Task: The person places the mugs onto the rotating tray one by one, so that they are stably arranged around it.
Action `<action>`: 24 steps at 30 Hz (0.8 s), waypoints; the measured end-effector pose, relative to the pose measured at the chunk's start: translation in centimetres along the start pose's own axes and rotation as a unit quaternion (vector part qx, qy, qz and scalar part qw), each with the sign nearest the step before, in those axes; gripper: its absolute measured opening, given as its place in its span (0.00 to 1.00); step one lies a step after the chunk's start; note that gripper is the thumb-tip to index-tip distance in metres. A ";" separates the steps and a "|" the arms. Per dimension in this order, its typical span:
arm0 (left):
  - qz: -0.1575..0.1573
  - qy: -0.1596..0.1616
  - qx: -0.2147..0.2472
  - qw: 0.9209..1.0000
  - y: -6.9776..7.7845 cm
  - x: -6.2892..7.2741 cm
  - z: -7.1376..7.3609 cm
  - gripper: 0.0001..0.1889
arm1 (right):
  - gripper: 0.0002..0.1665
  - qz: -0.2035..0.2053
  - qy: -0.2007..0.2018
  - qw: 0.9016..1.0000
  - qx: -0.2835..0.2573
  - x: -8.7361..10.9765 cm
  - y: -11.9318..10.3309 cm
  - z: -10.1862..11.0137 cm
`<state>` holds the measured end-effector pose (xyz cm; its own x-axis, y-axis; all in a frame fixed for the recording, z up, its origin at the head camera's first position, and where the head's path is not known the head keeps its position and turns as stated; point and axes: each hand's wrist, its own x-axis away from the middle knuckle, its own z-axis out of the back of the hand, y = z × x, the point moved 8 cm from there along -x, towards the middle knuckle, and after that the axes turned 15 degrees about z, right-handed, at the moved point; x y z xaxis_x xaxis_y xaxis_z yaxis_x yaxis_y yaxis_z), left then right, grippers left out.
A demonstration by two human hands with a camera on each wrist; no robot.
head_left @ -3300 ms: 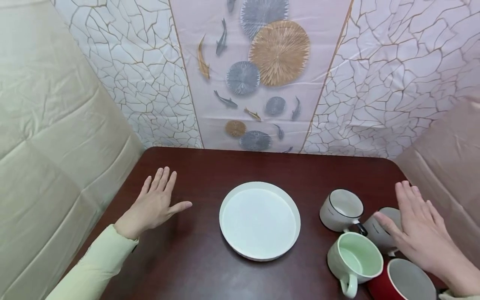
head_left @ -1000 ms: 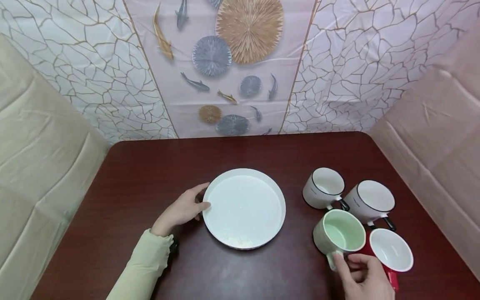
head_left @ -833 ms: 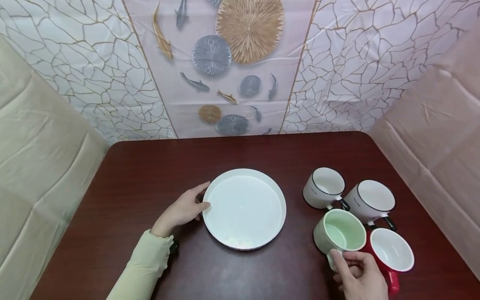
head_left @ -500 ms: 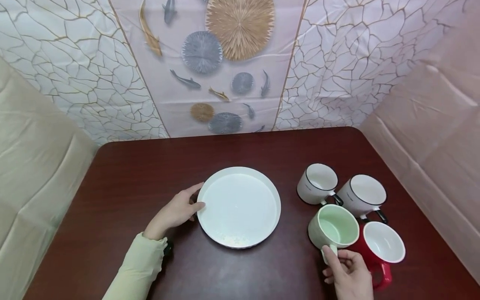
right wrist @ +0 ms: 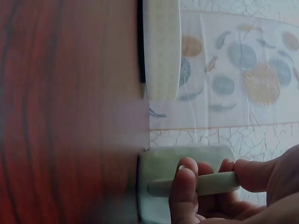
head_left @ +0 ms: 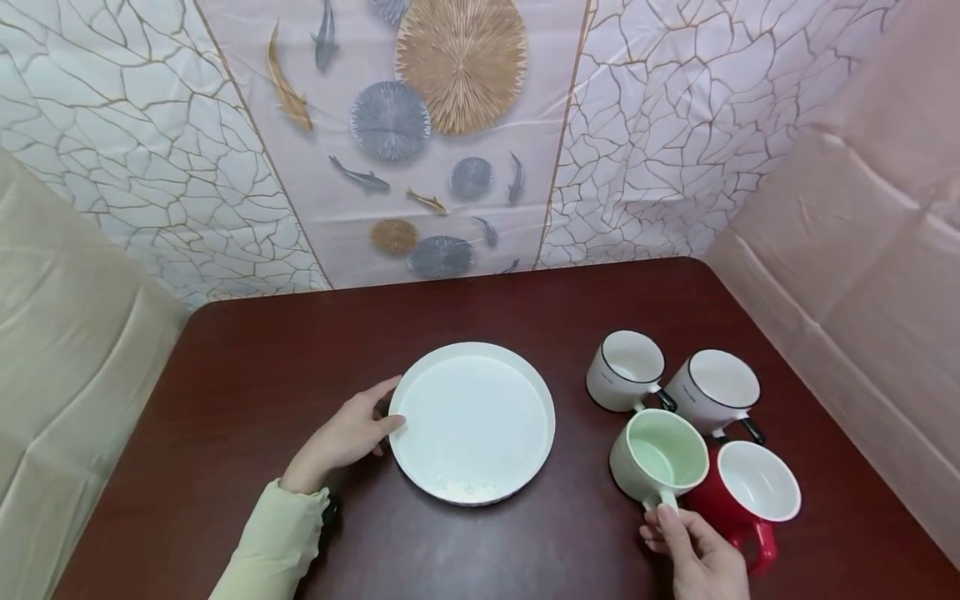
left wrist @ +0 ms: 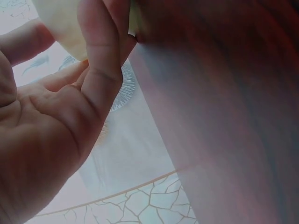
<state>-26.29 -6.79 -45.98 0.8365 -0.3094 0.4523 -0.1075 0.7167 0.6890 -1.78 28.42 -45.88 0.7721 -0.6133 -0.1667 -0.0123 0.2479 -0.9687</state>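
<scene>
In the head view my left hand [head_left: 341, 442] holds the left edge of a round white plate [head_left: 472, 429] with a raised rim. Its thumb lies over the rim and its fingers reach round the outer side; the left wrist view shows the thumb and fingers [left wrist: 100, 51] at either side of the pale edge. At the front right, my right hand [head_left: 701, 550] pinches the handle of a pale green mug [head_left: 626, 471], which stands upright. The right wrist view has the thumb and fingers closed round that handle [right wrist: 217, 183].
Crowded close behind the green mug are two white mugs, the left one [head_left: 615, 387] and the right one [head_left: 693, 400], with black rims and handles. A red mug [head_left: 712, 500], white inside, stands against its right side. The dark wooden table [head_left: 337, 333] meets a patterned backdrop [head_left: 435, 150].
Both hands, spread open above the table at first, have come down to the plate's rim and the green mug's handle. That handle has swung slightly rightward. The head view has shifted a little.
</scene>
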 end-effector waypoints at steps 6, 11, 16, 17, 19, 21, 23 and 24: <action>0.001 -0.001 -0.002 1.000 -0.1 0.0 0.1 0.35 | 0.12 0.090 -0.008 0.996 -0.012 -0.6 -0.5 1.0; 0.001 0.000 -0.002 1.000 -0.3 0.0 0.2 0.35 | 0.14 0.137 -0.023 0.990 -0.006 -0.8 -2.2 0.8; -0.007 0.002 -0.007 1.000 -0.2 -0.1 0.3 0.35 | 0.12 0.198 -0.065 0.976 0.067 -1.6 -5.2 -0.4; -0.009 0.003 -0.008 1.000 -0.1 -0.1 0.3 0.35 | 0.12 0.207 -0.074 0.972 0.077 -1.8 -5.7 -0.7; -0.013 0.003 -0.008 1.000 0.0 0.0 0.4 0.34 | 0.12 0.227 -0.092 0.965 0.091 -2.2 -6.8 -1.3; -0.012 0.004 -0.006 1.000 0.1 0.0 0.5 0.34 | 0.12 0.245 -0.111 0.959 0.089 -2.7 -7.8 -1.9; -0.014 0.003 -0.003 1.000 0.2 0.0 0.4 0.34 | 0.12 0.262 -0.127 0.952 0.088 -3.2 -8.8 -2.5; -0.014 0.002 -0.002 1.000 0.3 0.0 0.3 0.34 | 0.12 0.272 -0.135 0.949 0.084 -3.5 -9.3 -2.7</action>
<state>-26.51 -6.79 -45.63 0.8417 -0.3268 0.4299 -0.0811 0.7105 0.6991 -6.13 26.24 -36.74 0.8154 -0.1523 -0.5586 -0.3715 0.6024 -0.7065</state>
